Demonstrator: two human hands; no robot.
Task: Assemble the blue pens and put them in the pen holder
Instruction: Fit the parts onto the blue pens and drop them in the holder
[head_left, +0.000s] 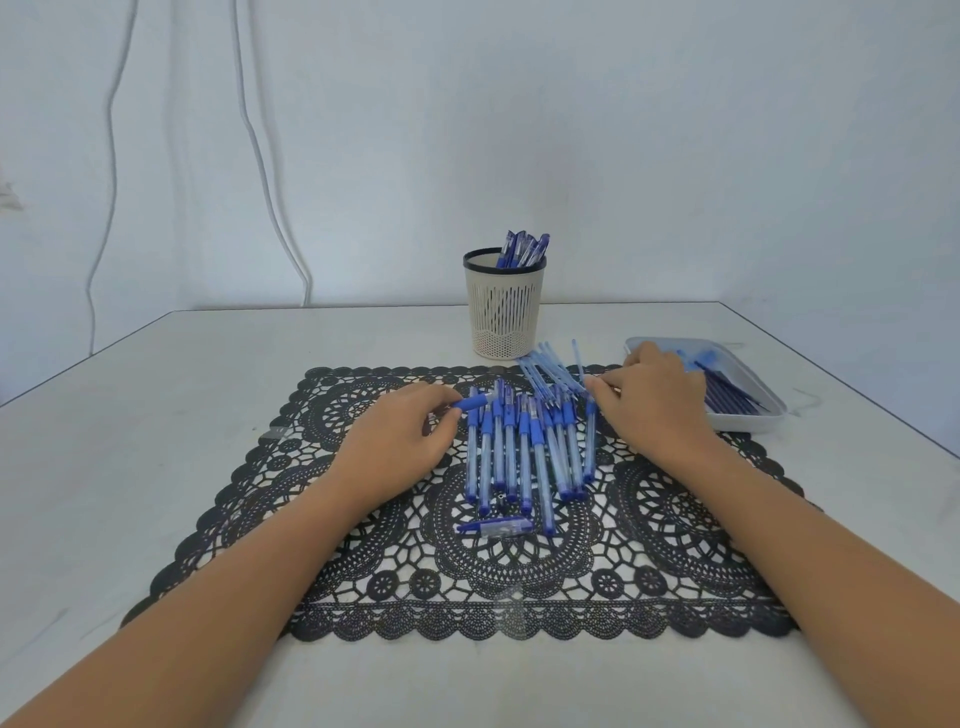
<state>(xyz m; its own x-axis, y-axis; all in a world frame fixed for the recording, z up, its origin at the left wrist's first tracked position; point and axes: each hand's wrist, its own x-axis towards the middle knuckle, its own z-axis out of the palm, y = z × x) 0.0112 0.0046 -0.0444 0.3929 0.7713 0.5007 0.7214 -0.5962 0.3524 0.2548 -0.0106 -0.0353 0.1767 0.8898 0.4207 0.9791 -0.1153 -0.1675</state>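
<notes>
Several blue pen barrels (524, 452) lie side by side on the black lace mat (363, 582). My left hand (400, 441) pinches a blue pen part (472, 402) at the row's left end. My right hand (654, 400) reaches to a bundle of thin light-blue refills (550, 371) and pinches one at its fingertips. A beige slotted pen holder (506, 312) with a dark rim stands behind the mat, with several finished blue pens (522, 250) in it. One capped pen (493, 527) lies crosswise in front of the row.
A pale tray (748, 421) with more dark blue pen parts sits at the right, just beyond my right hand. The table's right edge (883, 415) runs close to the tray. White cables (260, 156) hang on the wall behind.
</notes>
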